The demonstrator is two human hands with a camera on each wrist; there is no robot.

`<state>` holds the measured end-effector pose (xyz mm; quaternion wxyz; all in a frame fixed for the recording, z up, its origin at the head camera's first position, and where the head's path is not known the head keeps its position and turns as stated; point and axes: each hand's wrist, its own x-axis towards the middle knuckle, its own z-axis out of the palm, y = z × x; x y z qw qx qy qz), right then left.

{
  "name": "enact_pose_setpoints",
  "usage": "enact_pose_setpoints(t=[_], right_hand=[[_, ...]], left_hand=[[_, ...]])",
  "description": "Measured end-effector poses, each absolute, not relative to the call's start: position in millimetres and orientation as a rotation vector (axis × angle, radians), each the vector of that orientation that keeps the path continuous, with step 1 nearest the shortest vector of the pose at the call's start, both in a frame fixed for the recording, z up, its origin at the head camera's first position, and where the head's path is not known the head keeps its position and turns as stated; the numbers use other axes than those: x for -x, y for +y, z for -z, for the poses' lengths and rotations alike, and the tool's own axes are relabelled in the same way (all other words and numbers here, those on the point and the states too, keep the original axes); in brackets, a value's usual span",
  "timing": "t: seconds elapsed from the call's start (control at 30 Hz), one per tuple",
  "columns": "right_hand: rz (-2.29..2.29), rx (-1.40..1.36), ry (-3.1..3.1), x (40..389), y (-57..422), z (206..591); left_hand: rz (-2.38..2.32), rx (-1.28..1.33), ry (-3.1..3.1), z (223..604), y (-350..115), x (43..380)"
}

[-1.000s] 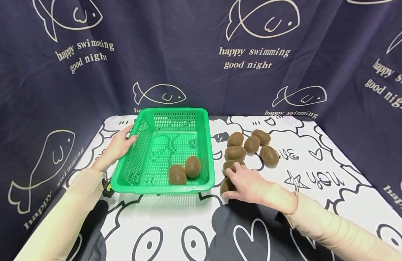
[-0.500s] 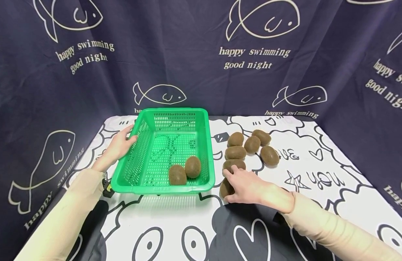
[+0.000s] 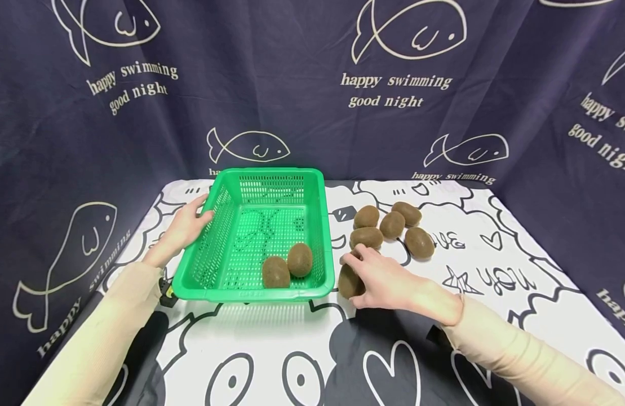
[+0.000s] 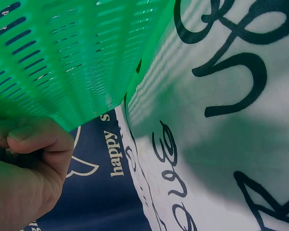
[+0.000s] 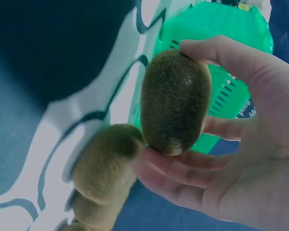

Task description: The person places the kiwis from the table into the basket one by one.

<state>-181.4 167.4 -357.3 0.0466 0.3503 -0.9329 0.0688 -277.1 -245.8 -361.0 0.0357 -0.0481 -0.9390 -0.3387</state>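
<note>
My right hand (image 3: 385, 280) grips a brown kiwi (image 5: 176, 102) between thumb and fingertips, just right of the green basket (image 3: 251, 294). In the right wrist view the thumb is at one end of the fruit and the fingers at the other. Another kiwi (image 5: 103, 163) lies right beside those fingers; the hand mostly covers it in the head view. My left hand (image 3: 187, 224) holds the basket's left rim, its fingers curled over the edge in the left wrist view. Inside the basket, two kiwis (image 3: 299, 259) sit together at the near right corner.
Several loose kiwis (image 3: 392, 225) lie in a group behind the right hand, on a white cloth with black drawings (image 3: 271, 338). A dark blue curtain (image 3: 312, 113) with fish prints hangs behind and at both sides.
My right hand has lifted the nearest kiwi slightly and shifted it a little left and away from me, over the one behind it. The left hand and basket stay in place.
</note>
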Motion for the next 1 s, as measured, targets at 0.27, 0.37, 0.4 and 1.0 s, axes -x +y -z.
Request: enact_pose_setpoints(t=[0.27, 0.37, 0.4, 1.0], right_hand=[[-0.239, -1.011, -2.670, 196, 173, 334], [-0.261, -0.992, -2.626, 201, 175, 324], [-0.265, -0.989, -2.609, 202, 175, 322], [-0.308, -0.936, -2.551, 220, 174, 313]], left_hand=[[1.042, 0.149, -2.875, 360, -246, 277], [1.047, 0.152, -2.871, 360, -246, 276], [1.050, 0.152, -2.871, 360, -246, 276], [1.038, 0.172, -2.871, 361, -247, 277]])
